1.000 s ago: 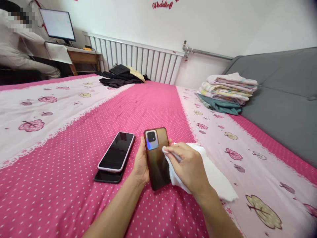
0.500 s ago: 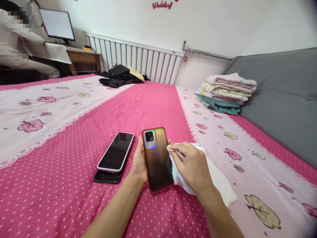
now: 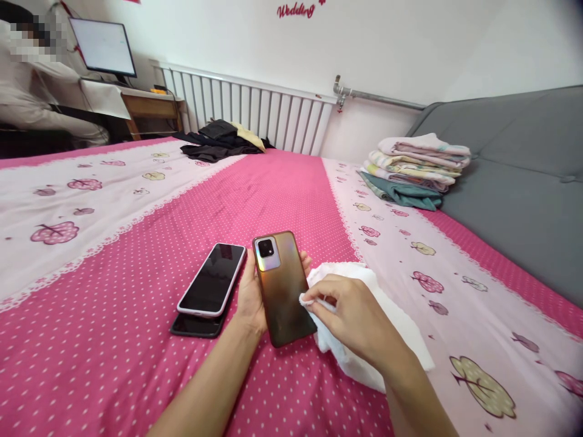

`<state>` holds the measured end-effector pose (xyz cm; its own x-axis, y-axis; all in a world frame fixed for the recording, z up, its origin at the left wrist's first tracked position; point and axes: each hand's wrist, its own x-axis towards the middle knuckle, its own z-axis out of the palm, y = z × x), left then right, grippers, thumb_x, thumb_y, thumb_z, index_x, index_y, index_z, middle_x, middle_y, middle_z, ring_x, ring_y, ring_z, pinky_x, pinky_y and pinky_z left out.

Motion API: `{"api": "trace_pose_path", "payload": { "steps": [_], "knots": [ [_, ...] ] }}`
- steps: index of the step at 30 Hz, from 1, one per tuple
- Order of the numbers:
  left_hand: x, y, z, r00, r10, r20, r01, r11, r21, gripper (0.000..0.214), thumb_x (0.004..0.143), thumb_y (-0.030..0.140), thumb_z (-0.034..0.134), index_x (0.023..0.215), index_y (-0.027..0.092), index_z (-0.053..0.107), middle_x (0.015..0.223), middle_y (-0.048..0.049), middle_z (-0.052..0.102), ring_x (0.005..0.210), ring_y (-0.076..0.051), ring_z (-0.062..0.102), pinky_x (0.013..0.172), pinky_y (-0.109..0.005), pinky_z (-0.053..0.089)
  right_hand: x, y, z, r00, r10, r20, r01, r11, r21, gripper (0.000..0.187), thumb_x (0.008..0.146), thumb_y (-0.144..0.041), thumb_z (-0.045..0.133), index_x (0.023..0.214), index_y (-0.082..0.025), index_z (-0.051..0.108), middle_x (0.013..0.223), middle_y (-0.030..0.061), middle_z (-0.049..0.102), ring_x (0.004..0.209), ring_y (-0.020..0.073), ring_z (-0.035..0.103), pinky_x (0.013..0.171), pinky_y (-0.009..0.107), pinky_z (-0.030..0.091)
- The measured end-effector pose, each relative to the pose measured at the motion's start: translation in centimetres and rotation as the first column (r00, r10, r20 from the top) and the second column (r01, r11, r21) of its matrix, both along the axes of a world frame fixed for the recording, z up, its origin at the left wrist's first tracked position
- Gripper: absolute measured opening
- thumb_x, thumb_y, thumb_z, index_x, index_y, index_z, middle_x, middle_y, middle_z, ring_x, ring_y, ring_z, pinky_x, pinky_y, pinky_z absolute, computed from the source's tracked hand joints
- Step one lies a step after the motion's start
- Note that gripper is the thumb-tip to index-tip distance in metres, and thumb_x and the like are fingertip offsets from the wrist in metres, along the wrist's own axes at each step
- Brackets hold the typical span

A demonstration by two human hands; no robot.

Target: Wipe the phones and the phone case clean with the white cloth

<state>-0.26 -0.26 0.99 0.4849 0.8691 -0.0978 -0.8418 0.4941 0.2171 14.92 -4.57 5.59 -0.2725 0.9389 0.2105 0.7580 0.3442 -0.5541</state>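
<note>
My left hand (image 3: 251,300) grips a brown phone (image 3: 282,286) from below, back side up, its camera block at the top. My right hand (image 3: 351,315) pinches a white cloth (image 3: 374,328) and presses it against the phone's lower right edge. The cloth trails off to the right over the pink dotted bedsheet (image 3: 136,340). Just left of my left hand lie two more phones, a pink-edged phone (image 3: 213,279) screen up, stacked askew on a black phone (image 3: 195,326).
Folded linens (image 3: 416,169) are stacked at the back right beside a grey headboard (image 3: 514,182). Dark clothes (image 3: 221,139) lie heaped by the white radiator (image 3: 255,112). A person in white sits at a desk with a monitor (image 3: 102,47) at the far left.
My right hand with the cloth has slid down the phone's right side, from near the camera block to its lower edge. The phone has tilted slightly left.
</note>
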Motion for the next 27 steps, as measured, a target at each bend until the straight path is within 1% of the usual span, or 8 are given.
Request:
{"api": "trace_pose_path", "payload": {
  "steps": [3,6,9,12,17,21,23,27],
  "knots": [
    [0.2,0.0,-0.3,1.000,-0.031,0.001,0.031,0.999,0.044,0.075,0.081,0.064,0.038,0.116,0.001,0.057,0.107,-0.0203,0.065,0.097,-0.027,0.062,0.095,-0.039,0.042,-0.2,0.2,-0.2,1.000,-0.008,-0.008,0.008,0.999,0.032,0.016,0.078,-0.016,0.058,0.078,-0.025,0.070,0.081,-0.0015,0.069,0.075,0.0156,0.061,0.070,0.028,0.045],
    [0.5,-0.1,-0.4,0.995,-0.095,-0.015,0.096,0.992,0.083,0.075,0.082,0.065,0.035,0.110,0.000,0.060,0.100,-0.0201,0.067,0.091,-0.027,0.064,0.092,-0.040,0.043,-0.3,0.5,-0.5,0.999,-0.033,-0.036,0.036,0.995,0.094,0.015,0.079,-0.016,0.058,0.078,-0.025,0.070,0.080,-0.0007,0.069,0.075,0.0155,0.062,0.071,0.029,0.046],
    [1.0,-0.4,-0.3,0.990,-0.139,-0.026,0.141,0.985,0.096,0.073,0.084,0.064,0.030,0.102,0.002,0.064,0.091,-0.0177,0.070,0.086,-0.025,0.066,0.090,-0.039,0.044,-0.3,0.7,-0.6,0.996,-0.071,-0.060,0.080,0.983,0.166,0.014,0.080,-0.018,0.058,0.079,-0.025,0.070,0.080,-0.0005,0.068,0.075,0.0149,0.062,0.070,0.028,0.046],
    [1.3,-0.6,-0.3,0.988,-0.144,-0.048,0.148,0.985,0.086,0.067,0.087,0.060,0.030,0.097,0.005,0.066,0.087,-0.0144,0.071,0.081,-0.022,0.067,0.086,-0.035,0.046,-0.3,0.9,-0.7,0.989,-0.128,-0.077,0.142,0.963,0.229,0.012,0.080,-0.019,0.059,0.081,-0.024,0.070,0.079,-0.0005,0.068,0.073,0.0143,0.062,0.069,0.028,0.046],
    [1.6,-0.9,-0.5,0.979,-0.193,-0.068,0.198,0.976,0.085,0.059,0.086,0.057,0.037,0.095,0.007,0.067,0.087,-0.0126,0.072,0.079,-0.020,0.067,0.080,-0.031,0.047,-0.2,1.3,-0.9,0.967,-0.206,-0.151,0.249,0.897,0.365,0.011,0.081,-0.019,0.059,0.083,-0.020,0.070,0.080,0.0012,0.067,0.071,0.0142,0.062,0.070,0.028,0.048],
    [1.9,-1.1,-0.7,0.970,-0.224,-0.097,0.233,0.968,0.097,0.056,0.088,0.054,0.037,0.102,0.008,0.066,0.091,-0.0123,0.071,0.082,-0.019,0.067,0.082,-0.029,0.047,0.1,1.5,-0.7,0.950,-0.245,-0.194,0.309,0.828,0.467,0.011,0.081,-0.019,0.059,0.084,-0.019,0.070,0.079,0.0017,0.067,0.071,0.0141,0.062,0.069,0.027,0.049],
    [2.0,-1.2,-0.8,0.962,-0.247,-0.119,0.258,0.962,0.090,0.057,0.088,0.054,0.038,0.101,0.008,0.067,0.089,-0.0123,0.072,0.081,-0.019,0.067,0.083,-0.029,0.046,0.4,1.6,-0.6,0.944,-0.253,-0.213,0.328,0.800,0.502,0.012,0.081,-0.019,0.059,0.086,-0.019,0.070,0.080,0.0018,0.067,0.073,0.0141,0.063,0.069,0.027,0.049],
    [2.0,-1.1,-1.0,0.949,-0.279,-0.148,0.291,0.955,0.061,0.058,0.086,0.056,0.039,0.096,0.007,0.068,0.087,-0.0124,0.072,0.078,-0.017,0.067,0.080,-0.027,0.046,0.7,1.8,-0.5,0.936,-0.259,-0.238,0.348,0.778,0.523,0.012,0.081,-0.020,0.060,0.086,-0.020,0.070,0.081,0.0013,0.068,0.074,0.0137,0.063,0.069,0.027,0.050]
  ]
}}
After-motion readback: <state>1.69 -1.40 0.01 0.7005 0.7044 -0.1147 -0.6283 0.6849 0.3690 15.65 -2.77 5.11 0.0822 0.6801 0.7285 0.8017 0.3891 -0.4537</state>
